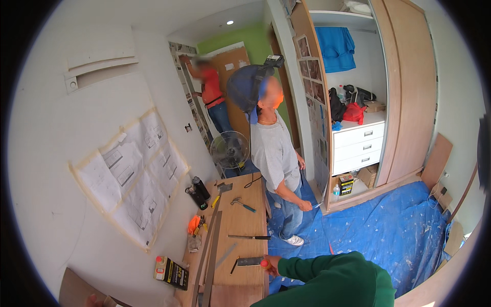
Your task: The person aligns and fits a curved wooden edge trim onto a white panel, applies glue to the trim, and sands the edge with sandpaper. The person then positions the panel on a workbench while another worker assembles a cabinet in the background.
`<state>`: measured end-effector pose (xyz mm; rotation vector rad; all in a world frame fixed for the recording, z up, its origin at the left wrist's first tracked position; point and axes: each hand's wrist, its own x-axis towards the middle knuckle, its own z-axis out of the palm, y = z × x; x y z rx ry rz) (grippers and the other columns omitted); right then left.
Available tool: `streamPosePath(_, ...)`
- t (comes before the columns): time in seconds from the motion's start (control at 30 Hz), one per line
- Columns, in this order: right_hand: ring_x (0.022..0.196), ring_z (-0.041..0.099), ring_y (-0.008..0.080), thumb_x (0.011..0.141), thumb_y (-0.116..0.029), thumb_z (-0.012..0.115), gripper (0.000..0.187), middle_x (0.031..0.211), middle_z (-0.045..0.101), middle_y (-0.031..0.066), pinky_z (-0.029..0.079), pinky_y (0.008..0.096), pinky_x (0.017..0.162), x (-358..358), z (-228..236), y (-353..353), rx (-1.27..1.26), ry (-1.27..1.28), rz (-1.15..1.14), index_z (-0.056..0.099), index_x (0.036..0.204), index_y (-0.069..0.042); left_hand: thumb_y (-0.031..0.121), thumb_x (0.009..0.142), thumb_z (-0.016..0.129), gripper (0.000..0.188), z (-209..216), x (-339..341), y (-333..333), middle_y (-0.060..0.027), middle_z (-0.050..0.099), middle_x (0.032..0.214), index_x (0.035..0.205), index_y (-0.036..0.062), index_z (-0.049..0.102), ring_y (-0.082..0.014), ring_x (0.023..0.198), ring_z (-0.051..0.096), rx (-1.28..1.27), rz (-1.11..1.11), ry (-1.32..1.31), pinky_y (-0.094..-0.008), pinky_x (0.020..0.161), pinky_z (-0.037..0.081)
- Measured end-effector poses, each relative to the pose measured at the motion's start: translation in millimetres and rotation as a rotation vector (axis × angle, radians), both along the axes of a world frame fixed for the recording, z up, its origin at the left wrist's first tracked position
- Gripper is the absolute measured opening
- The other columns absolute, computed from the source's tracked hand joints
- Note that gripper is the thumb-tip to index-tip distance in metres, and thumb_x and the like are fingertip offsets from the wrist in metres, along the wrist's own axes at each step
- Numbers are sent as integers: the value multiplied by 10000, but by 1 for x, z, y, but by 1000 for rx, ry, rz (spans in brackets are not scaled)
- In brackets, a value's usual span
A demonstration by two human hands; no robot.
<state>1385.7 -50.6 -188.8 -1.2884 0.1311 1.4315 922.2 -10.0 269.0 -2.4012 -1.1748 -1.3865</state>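
My right arm, in a green sleeve, reaches in from the lower right. Its hand is closed around a small bottle with a red-orange cap at the workbench's right edge. Beside the bottle lies a dark, flat rectangular block, with a thin dark stick at its left end. At the lower left rim only a little of my left hand shows, next to a brown curved board. Its fingers are too dim and cut off to read.
The wooden workbench carries a hammer, a file, long strips and dark bottles. A can stands left. A person in grey stands beyond the bench; another in red works behind a fan. Blue sheeting covers the floor.
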Motion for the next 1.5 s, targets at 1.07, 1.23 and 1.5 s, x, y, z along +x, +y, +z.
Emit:
streamPosePath(1.07, 582, 648, 153, 1000, -628, 490, 530, 782, 665, 73, 477, 270, 458, -6, 8, 27, -21, -10, 24, 625, 1051, -119, 82, 855, 755, 522, 1, -4, 15, -233, 679, 1148, 1341, 3, 581, -339, 1032, 701, 106, 39, 97, -429, 900, 569)
streamPosePath(1.23, 573, 643, 155, 1015, -610, 472, 512, 776, 656, 73, 476, 272, 454, -5, 9, 26, -31, -9, 51, 610, 1067, -120, 63, 860, 744, 508, 1, -3, 16, -233, 676, 1146, 1335, -10, 581, -343, 1017, 699, 109, 32, 114, -425, 886, 574)
streamPosePath(1.5, 528, 622, 169, 1026, -595, 459, 502, 759, 648, 84, 454, 277, 430, -6, 8, 26, -1, -3, 44, 584, 1086, -112, 14, 868, 729, 500, 3, 1, 13, -228, 671, 1171, 1342, -25, 572, -327, 1035, 693, 48, 7, 73, -418, 889, 578)
